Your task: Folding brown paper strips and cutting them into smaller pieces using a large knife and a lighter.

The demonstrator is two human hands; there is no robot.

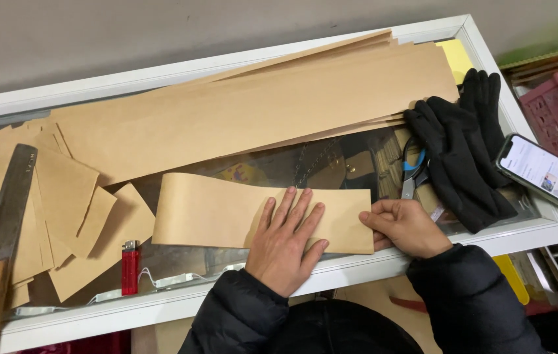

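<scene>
The surface (541,231) is a white-framed glass-topped counter. A large stack of brown paper sheets (259,111) is spread along its far edge. A folded brown paper strip (213,213) is laid near the near edge. A long knife (5,223) and smaller paper pieces (69,196) are found at the left end, a red lighter (130,265) beside them. Black gloves (462,144), scissors (413,172) and a phone (546,174) are placed at the right end.

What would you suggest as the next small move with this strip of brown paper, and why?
Probably draw the right hand leftward to fold the strip's end over. The left hand already presses the brown paper strip flat on the glass counter, and the right hand pinches its right edge.
</scene>
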